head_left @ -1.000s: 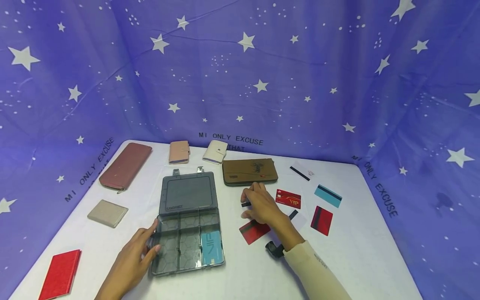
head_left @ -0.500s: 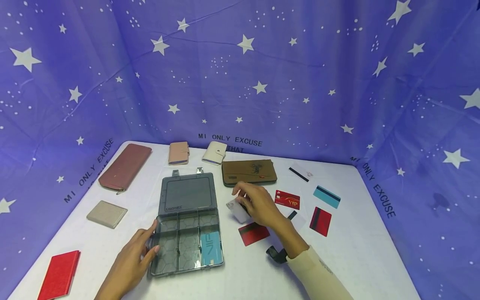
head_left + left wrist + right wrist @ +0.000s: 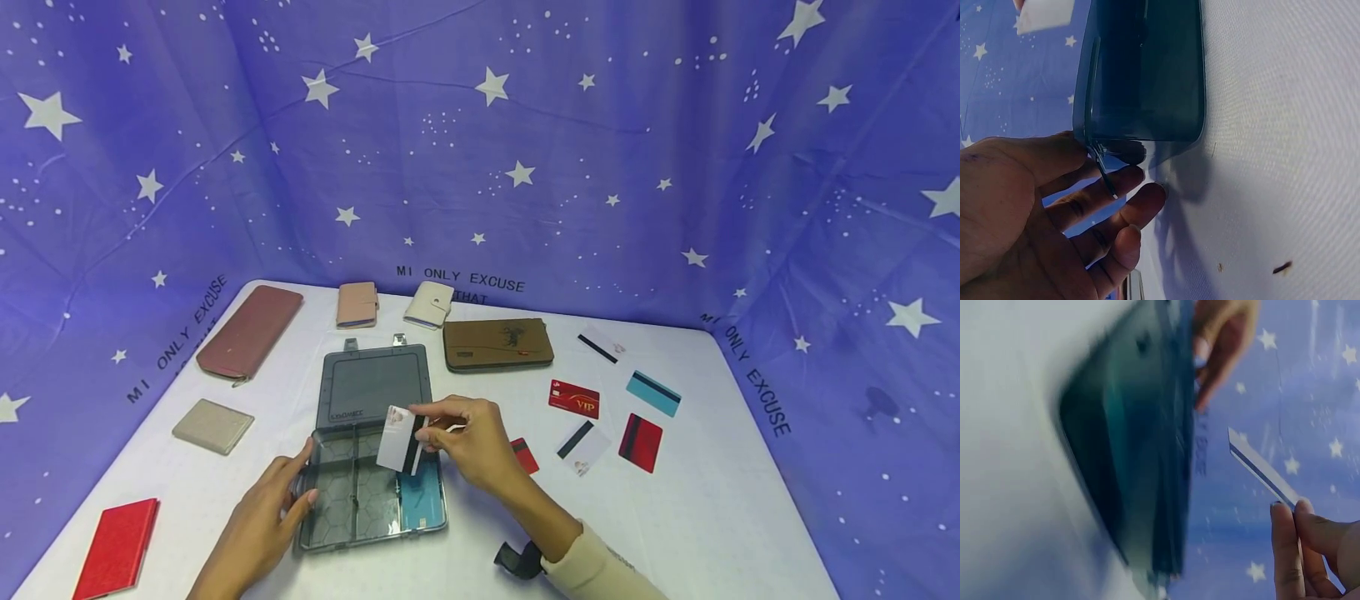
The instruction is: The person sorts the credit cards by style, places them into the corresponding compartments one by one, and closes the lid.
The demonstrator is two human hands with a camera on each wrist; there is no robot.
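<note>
My right hand [image 3: 468, 433] pinches a white card [image 3: 397, 440] with a black stripe between thumb and fingers. It holds the card tilted over the clear grey plastic storage box [image 3: 330, 537], apart from it. The box's lid [image 3: 377, 385] lies folded back. A blue card [image 3: 422, 500] lies in its right compartment, partly hidden by the held card and hand. My left hand [image 3: 258, 517] holds the box's left side, thumb and fingers at the rim. In the left wrist view its fingers [image 3: 1113, 222] curl loosely by the box corner. The right wrist view shows the held card [image 3: 1260, 469] edge-on.
Right of the box lie red cards [image 3: 575, 399] [image 3: 641, 442], a blue card [image 3: 654, 393] and white striped cards [image 3: 583, 447]. A brown wallet [image 3: 498, 343] and small card holders [image 3: 357, 305] stand behind. Further wallets [image 3: 251, 333] and a red booklet [image 3: 116, 550] lie left.
My right hand has picked up the white card from the table and carried it left over the box. My left hand has stayed at the box's left side.
</note>
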